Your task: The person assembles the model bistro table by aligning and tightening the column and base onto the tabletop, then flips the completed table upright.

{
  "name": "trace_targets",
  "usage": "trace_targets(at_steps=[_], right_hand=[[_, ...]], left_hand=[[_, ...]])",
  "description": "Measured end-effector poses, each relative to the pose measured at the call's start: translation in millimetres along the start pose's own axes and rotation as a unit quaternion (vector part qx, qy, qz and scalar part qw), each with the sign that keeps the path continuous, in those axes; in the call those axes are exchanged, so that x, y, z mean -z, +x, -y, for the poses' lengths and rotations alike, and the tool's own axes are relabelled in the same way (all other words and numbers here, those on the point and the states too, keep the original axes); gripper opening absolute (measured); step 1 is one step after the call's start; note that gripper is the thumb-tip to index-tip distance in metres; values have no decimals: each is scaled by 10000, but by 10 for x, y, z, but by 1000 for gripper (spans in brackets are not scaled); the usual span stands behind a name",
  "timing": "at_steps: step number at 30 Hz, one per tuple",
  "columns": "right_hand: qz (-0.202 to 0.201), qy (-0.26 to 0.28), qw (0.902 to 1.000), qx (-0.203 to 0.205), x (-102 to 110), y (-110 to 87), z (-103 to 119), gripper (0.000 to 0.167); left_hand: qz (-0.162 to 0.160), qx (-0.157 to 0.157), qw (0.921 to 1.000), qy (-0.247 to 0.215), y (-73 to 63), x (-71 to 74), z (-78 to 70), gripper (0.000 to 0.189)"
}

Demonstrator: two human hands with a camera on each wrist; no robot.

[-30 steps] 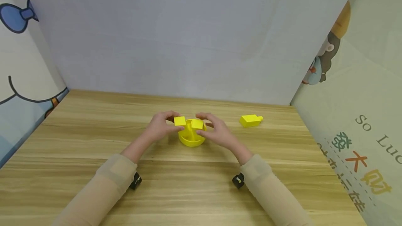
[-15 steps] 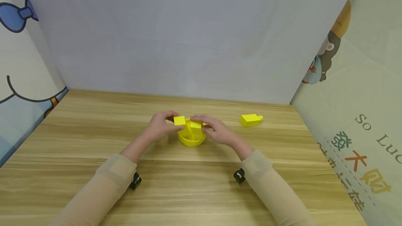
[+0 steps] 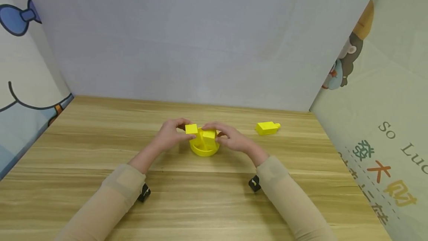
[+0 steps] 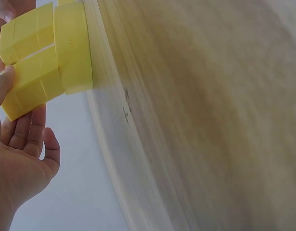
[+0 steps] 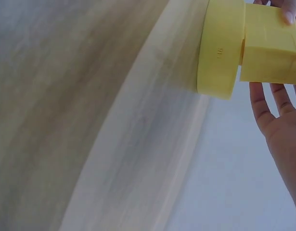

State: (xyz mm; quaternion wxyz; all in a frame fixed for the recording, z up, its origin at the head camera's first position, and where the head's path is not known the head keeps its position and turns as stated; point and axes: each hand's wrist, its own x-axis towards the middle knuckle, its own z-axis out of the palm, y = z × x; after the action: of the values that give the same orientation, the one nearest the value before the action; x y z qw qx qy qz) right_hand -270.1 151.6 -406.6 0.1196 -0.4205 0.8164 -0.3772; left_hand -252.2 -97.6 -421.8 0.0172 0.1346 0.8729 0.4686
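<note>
Since the head feed gives me both sides at once, I'll begin there. Left hand [image 3: 168,136] is pinching the left block [image 3: 191,129], yellow, thumb on the near side and fingers on the far side. Right hand [image 3: 231,139] has the right block [image 3: 209,138], also yellow, with fingers curved over the far edge and thumb at the near right corner. Both blocks are at the yellow round base [image 3: 204,153], which sits on the wooden table [image 3: 200,203]. Off to the right, well apart, a yellow bottle-shaped piece [image 3: 266,128] lies on its side, knob end pointing right. I've also got beige sleeves [image 3: 117,185] in shot and a pale backdrop [image 3: 174,40] behind the table.

Over on the left wrist cam, I see the thumb pressed on the left block with fingertips against its opposite side, little finger curled apart. The two blocks stick up from the base side by side, a narrow gap between them, leaning a bit.

On the right wrist cam, I get fingertips slightly spread against the right block. Thumb's mostly cut off by the frame edge. I can't tell how deep either block sits in the base.
</note>
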Motion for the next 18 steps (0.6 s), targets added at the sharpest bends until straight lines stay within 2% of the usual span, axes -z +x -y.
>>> trace_targets(at_steps=[3,7,11,15,18], right_hand=[[-94,-31,9999,30,3,6,-8,43],[-446,-157,9988,-89,-18,-5,-15,41],[-984,-115,9937,-519,-70,-22,-25,43],[-1476,104,9831,-1073,-128,-27,-12,45],[-1693,99,9758,-1381,-161,-21,10,45]], left_hand=[[2,9,10000,4,-3,0,-1,48],[-10,-13,10000,-20,-5,1,1,48],[2,-27,10000,-26,-3,0,8,49],[3,-3,10000,-17,2,-2,19,49],[-6,-12,10000,-16,0,2,18,49]])
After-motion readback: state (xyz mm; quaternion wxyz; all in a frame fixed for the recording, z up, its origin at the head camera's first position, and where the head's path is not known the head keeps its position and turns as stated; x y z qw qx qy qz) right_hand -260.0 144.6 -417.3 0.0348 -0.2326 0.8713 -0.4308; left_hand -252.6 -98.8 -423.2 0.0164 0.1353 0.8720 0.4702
